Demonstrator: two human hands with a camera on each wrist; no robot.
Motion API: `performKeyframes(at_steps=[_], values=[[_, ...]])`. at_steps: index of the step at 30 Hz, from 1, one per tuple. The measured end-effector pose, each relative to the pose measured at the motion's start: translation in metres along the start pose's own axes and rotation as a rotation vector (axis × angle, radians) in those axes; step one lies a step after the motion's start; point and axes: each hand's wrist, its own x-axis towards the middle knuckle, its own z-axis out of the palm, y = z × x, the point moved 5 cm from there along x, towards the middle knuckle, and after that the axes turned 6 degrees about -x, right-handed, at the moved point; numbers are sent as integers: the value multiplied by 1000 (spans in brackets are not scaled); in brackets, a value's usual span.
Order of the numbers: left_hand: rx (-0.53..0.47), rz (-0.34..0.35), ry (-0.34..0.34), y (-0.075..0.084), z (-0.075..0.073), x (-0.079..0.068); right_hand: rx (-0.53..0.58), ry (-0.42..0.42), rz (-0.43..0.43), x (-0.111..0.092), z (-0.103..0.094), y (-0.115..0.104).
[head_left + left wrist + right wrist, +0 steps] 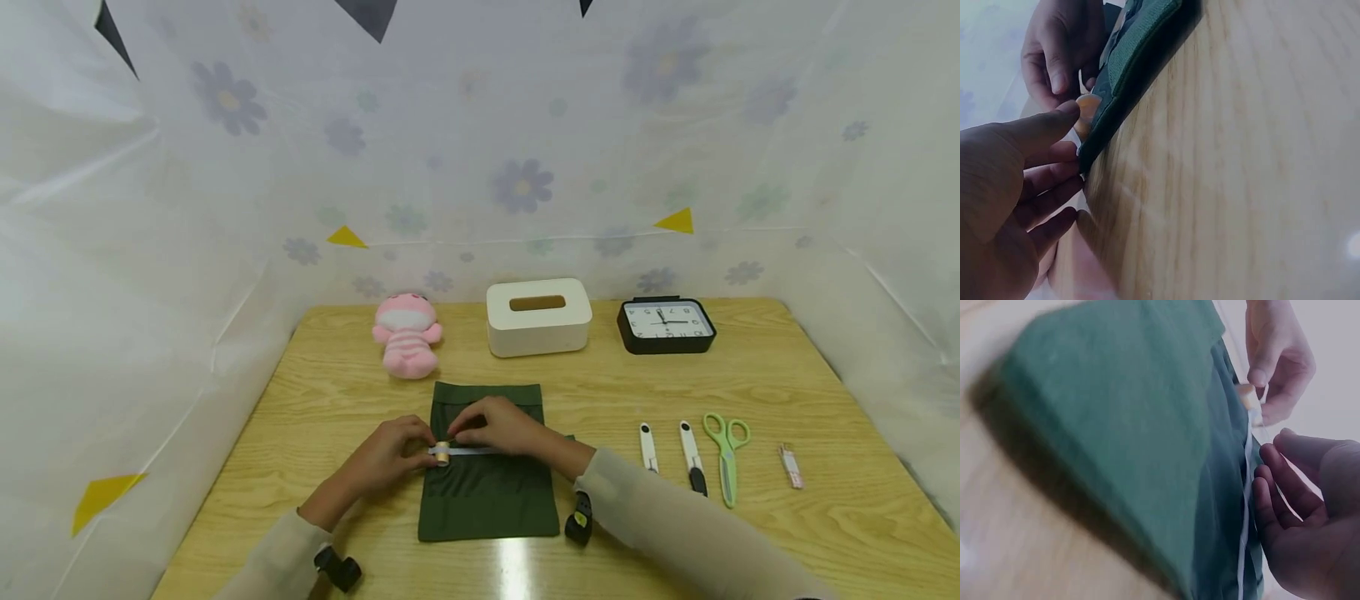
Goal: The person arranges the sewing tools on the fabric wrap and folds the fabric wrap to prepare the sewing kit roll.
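A folded dark green cloth point(487, 500) lies on the table, with a narrow white strip point(472, 452) running across it. Near its left edge stands a small beige cylinder point(442, 458) with the strip around it. My left hand point(386, 454) pinches the cylinder between thumb and fingertips, its other fingers point(1054, 181) by the cloth's edge. Just right of the cylinder, my right hand point(498, 425) hovers low over the strip with loosely bent fingers. In the right wrist view, the right fingertips point(1263, 481) lie beside the strip, and nothing shows in their grasp.
Behind the cloth sit a pink plush toy point(408, 337), a white tissue box point(540, 333) and a black clock point(667, 327). To the right lie two white-handled cutters point(690, 446), green scissors point(726, 450) and a small lighter-like item point(791, 467).
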Motion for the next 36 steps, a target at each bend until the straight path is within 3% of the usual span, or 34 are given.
performKeyframes(at_steps=[22, 36], values=[[271, 99, 29, 13, 2, 18, 95, 85, 72, -65, -59, 42], [259, 175, -2, 24, 21, 32, 98, 144, 156, -123, -95, 71]])
